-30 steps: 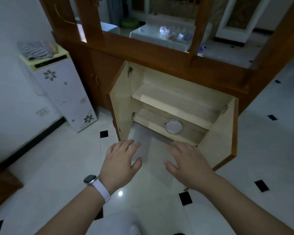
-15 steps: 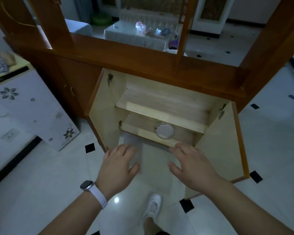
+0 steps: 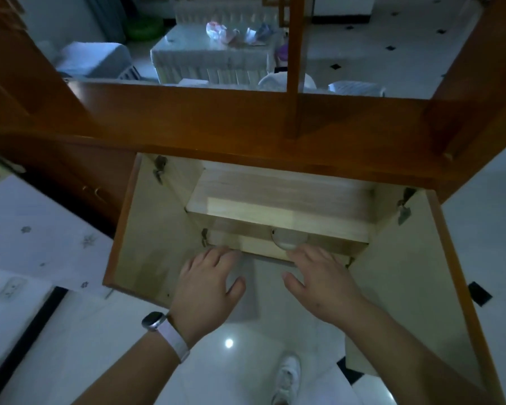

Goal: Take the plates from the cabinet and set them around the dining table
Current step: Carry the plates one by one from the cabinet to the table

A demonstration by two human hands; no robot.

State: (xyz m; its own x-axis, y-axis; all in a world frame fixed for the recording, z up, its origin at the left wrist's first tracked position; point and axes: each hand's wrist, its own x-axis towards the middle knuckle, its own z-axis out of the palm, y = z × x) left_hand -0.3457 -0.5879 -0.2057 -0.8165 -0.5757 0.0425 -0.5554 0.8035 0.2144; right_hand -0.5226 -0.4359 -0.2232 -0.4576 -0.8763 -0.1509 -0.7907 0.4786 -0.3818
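The room is dim. A wooden divider [image 3: 246,118] of warm brown colour crosses the view, with upright posts and open gaps between them. In front of the divider the floor [image 3: 79,346] is of glossy white tiles with small black diamonds, and one spot of light [image 3: 229,343] reflects on it. Left of the divider stands a white unit [image 3: 41,238] with flower prints, beside a white wall with a socket [image 3: 9,287] and a black skirting [image 3: 27,337]. Behind the divider are a cloth-covered table [image 3: 211,59] and a covered armchair [image 3: 94,58].
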